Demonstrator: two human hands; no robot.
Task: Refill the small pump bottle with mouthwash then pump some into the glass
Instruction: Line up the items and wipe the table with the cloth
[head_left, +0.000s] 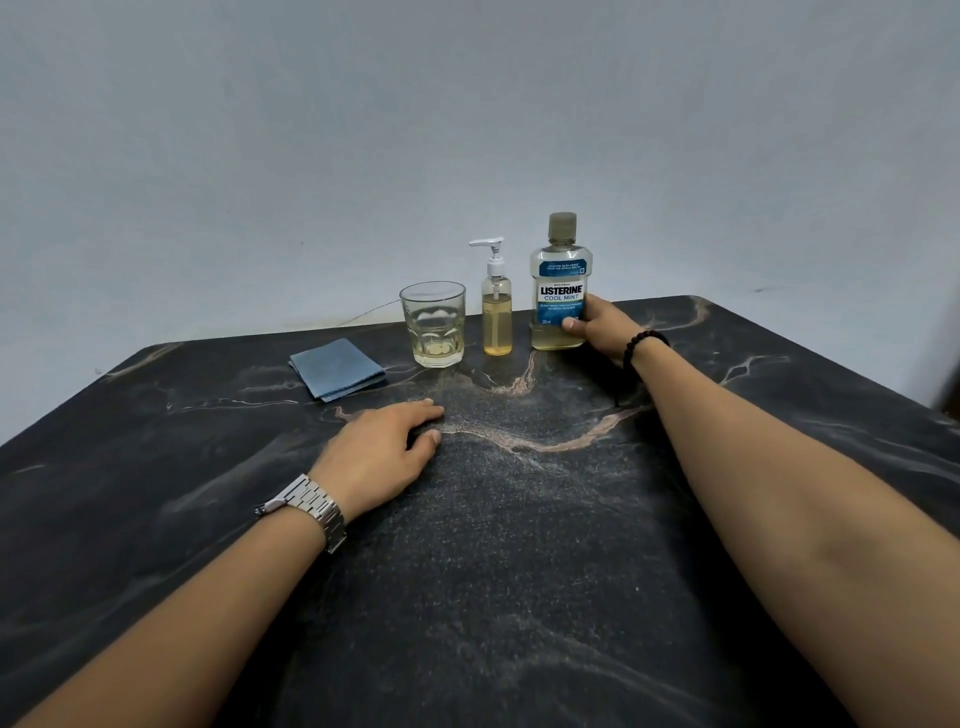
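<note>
Gripping the mouthwash (561, 291) low on its label, the right hand (602, 325) is curling thumb and fingers round the capped bottle, which is standing upright near the table's (519, 571) far edge. The left hand (382, 449) is resting flat on the dark marbled top, fingers loosely spread, holding nothing. The pump bottle (496, 312) is standing just left of the mouthwash, and the glass (434, 325), holding a little yellowish liquid, just beside that. A folded blue cloth (336, 368) is lying further left. A plain pale wall (467, 130) is rising behind.
</note>
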